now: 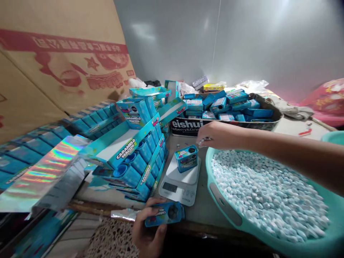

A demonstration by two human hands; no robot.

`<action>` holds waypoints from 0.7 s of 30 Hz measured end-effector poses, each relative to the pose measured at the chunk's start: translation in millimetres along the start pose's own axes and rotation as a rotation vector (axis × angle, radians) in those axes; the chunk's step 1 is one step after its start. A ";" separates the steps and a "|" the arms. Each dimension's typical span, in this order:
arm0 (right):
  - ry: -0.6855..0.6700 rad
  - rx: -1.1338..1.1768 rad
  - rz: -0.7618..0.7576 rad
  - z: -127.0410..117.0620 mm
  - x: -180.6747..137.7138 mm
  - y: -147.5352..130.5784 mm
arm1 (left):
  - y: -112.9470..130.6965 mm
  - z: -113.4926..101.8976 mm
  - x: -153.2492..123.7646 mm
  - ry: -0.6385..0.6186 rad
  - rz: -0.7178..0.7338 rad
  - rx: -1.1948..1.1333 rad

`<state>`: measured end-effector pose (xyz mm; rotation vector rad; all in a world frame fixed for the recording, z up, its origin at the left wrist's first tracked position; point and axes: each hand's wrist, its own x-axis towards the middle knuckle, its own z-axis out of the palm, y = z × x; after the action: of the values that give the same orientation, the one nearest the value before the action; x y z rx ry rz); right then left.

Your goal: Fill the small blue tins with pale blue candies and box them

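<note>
Left hand (147, 234) gripping box (162, 214), right hand (215, 134) holding candies (205, 139)

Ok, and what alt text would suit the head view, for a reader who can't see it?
A person's left hand holds a blue box while the right hand holds small pale pieces near a second box on a digital scale. A turquoise basin of pale sweets stands on the right, stacked trays of blue containers on the left.
</note>
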<state>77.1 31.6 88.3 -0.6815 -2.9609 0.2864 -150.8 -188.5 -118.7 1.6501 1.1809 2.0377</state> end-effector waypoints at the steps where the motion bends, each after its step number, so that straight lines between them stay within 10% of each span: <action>1: -0.020 0.001 -0.022 -2.0 10.2 -2.3 | -1.2 -1.2 -1.6 0.006 -0.006 0.005; 21: -0.031 0.160 0.033 12.1 34.0 1.1 | 9.2 5.4 9.0 0.055 0.012 0.077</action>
<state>45.5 45.6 77.8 -0.7123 -2.9169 0.5350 -146.2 -186.3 -105.8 1.6489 1.2869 2.0817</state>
